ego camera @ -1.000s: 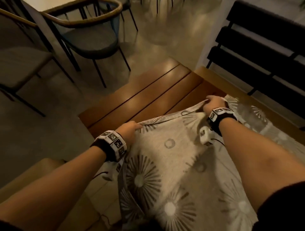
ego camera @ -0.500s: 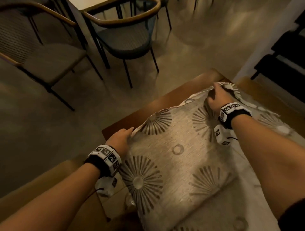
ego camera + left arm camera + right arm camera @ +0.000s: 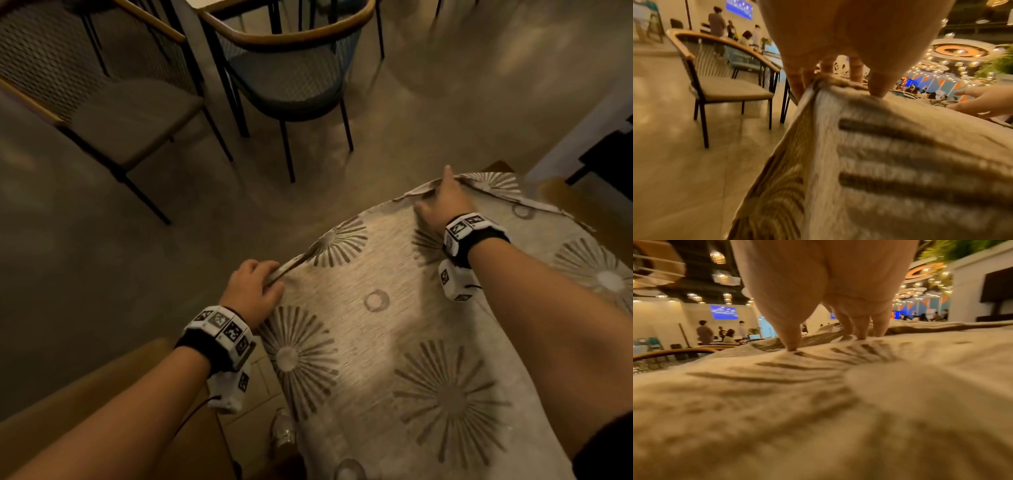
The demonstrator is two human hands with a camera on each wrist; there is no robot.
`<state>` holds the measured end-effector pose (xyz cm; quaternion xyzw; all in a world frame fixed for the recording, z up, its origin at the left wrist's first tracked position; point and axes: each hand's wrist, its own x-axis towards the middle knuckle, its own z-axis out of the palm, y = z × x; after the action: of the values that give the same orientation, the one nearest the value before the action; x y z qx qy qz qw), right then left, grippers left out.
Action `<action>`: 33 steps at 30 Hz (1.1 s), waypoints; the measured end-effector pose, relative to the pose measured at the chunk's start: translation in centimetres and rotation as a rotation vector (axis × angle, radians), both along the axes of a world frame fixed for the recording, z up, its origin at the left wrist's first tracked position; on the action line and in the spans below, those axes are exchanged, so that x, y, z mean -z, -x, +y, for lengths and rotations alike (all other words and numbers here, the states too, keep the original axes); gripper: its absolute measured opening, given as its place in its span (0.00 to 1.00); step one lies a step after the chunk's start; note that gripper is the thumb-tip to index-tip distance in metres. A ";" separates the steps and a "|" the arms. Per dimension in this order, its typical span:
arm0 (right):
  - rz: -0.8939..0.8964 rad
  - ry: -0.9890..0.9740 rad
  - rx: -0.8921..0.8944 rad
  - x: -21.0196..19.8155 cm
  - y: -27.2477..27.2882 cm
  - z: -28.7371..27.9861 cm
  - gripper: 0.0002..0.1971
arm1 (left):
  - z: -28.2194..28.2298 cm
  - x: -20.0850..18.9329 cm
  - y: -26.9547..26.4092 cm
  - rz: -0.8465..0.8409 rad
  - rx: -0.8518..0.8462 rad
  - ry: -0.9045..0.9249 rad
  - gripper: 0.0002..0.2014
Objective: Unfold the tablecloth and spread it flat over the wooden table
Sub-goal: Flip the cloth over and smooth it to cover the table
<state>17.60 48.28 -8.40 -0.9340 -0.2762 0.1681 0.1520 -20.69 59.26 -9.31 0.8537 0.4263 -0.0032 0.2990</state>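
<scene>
Two chairs stand on the polished floor (image 3: 102,274) at the left: a tan-seated chair (image 3: 130,116) and, beside it, a dark-seated chair (image 3: 291,78) with a curved wooden back rail. Nearer the camera, a tan wooden surface (image 3: 102,394) fills the lower-left corner under the left forearm, which wears a marker-covered wristband (image 3: 219,330).

The left hand (image 3: 253,291) grips the near-left edge of the tablecloth (image 3: 376,342), its fingers curled over a bunched fold of the fabric; the left wrist view shows the fingertips (image 3: 877,91) clamped on that gathered edge, with cloth hanging down toward the floor below it. The beige tablecloth, printed with sunburst and ring motifs, lies spread over the bench and covers almost all of it; only a small corner of the wooden bench (image 3: 496,167) shows past the far edge.

Farther right, the right hand (image 3: 442,205) rests on the far edge of the cloth, its forefinger stretched out toward a rumpled fold. The right wrist view shows its fingertips (image 3: 791,345) pressing down onto the fabric, spread apart and closed on nothing. A dark slatted seat (image 3: 609,154) stands at the far right.
</scene>
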 end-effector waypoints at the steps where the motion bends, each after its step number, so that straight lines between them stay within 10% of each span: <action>1: -0.008 0.002 -0.018 0.0 0.3 0.3 0.40 | 0.0 0.5 0.0 -0.017 0.038 0.042 0.18; 4: -0.097 0.127 -0.203 -0.3 1.1 1.2 0.19 | 0.5 0.7 -0.7 0.020 0.152 0.059 0.17; 13: -0.240 0.562 -0.242 -1.8 0.5 0.7 0.29 | 3.1 -1.3 0.7 0.208 -0.015 0.289 0.21; 16: -0.331 0.417 -0.561 -3.1 4.7 2.7 0.22 | 4.3 -1.1 2.9 0.108 -0.035 0.436 0.12; 22: 0.039 0.123 -1.017 -2.2 18.0 7.0 0.18 | 4.8 -1.6 3.4 0.060 0.016 0.409 0.07; 27: 0.138 0.299 -1.013 -1.3 21.4 9.4 0.21 | 5.4 -1.7 2.9 0.112 -0.009 0.242 0.11; 33: 0.125 0.316 -0.927 -1.7 21.0 9.8 0.12 | 5.3 -1.5 2.2 -0.175 -0.235 0.575 0.10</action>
<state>-3.45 58.05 -6.72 -0.7127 -0.6240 0.3135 -0.0661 -22.92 64.57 -7.84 0.6760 0.4763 -0.0154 0.5620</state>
